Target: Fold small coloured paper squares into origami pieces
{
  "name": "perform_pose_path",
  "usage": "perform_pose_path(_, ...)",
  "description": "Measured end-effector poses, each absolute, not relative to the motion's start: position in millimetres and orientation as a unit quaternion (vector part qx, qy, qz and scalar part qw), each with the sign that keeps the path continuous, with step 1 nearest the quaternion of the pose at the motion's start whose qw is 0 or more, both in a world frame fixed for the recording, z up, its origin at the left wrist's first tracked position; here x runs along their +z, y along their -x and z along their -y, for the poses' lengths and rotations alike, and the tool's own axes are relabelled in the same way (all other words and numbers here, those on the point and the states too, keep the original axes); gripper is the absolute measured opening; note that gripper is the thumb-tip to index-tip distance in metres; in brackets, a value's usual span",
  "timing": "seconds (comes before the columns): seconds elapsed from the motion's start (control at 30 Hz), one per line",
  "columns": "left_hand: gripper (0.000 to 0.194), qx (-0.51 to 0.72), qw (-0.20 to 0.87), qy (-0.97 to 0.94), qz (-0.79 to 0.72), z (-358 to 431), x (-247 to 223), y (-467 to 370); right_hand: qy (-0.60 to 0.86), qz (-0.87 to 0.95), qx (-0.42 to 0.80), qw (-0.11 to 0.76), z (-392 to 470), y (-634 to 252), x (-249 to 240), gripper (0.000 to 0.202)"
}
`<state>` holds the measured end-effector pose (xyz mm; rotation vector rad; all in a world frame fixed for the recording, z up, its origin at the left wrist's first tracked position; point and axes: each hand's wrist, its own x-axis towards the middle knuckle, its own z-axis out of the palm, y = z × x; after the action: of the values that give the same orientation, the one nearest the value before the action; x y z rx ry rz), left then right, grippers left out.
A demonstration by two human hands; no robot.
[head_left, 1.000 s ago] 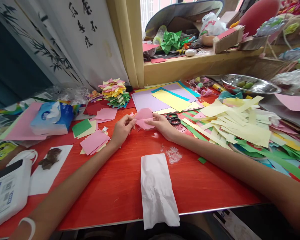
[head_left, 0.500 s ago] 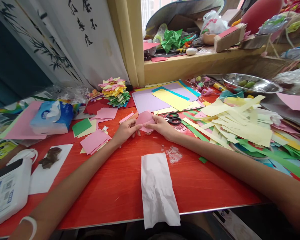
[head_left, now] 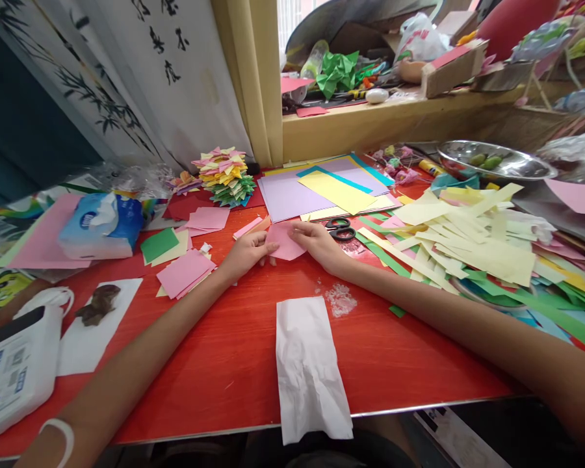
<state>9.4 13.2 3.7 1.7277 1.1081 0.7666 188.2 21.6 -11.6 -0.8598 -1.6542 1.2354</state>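
Two-hand grasp on pink paper sheet (head_left: 283,243), center of frame.
The left hand (head_left: 247,255) pinches the sheet's left edge; the right hand (head_left: 322,247) grasps its upper right side. Black scissors (head_left: 341,233) lie just beside the right hand; creased white paper (head_left: 312,364) lies at lower center.

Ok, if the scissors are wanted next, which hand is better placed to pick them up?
Probably the right hand: the scissors lie close beside it, while the left hand is farther off, across the pink paper. Both hands touch that paper, so the right would need to leave it.
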Motion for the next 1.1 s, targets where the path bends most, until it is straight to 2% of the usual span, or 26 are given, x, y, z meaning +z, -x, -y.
perform_pose_path(0.27, 0.026, 0.302, 0.503, -0.673, -0.451, -12.2, 7.4, -8.5, 0.392, 0.763, 0.312, 0.409, -13.1, -190.4, -6.8, 0.039)
perform_pose_path(0.37, 0.026, 0.298, 0.505, -0.672, -0.453, -12.1, 8.5, -8.3, 0.393, 0.777, 0.290, 0.396, -10.7, -189.9, -3.8, 0.040)
perform_pose_path(0.5, 0.026, 0.294, 0.502, -0.679, -0.447, -12.7, 7.9, -7.4, 0.381, 0.780, 0.308, 0.390, -8.0, -188.2, 1.2, 0.039)
perform_pose_path(0.77, 0.029, 0.276, 0.505, -0.688, -0.442, -13.9, 5.6, -5.2, 0.369, 0.708, 0.449, 0.401, -10.3, -187.7, 1.2, 0.050)
perform_pose_path(0.87, 0.029, 0.271, 0.499, -0.695, -0.442, -14.1, 6.1, -5.6, 0.350, 0.699, 0.485, 0.393, -11.9, -188.2, 0.1, 0.047)
perform_pose_path(1.1, 0.029, 0.267, 0.496, -0.704, -0.433, -15.5, 3.5, -5.9, 0.325, 0.722, 0.483, 0.375, -16.3, -189.3, -3.2, 0.042)
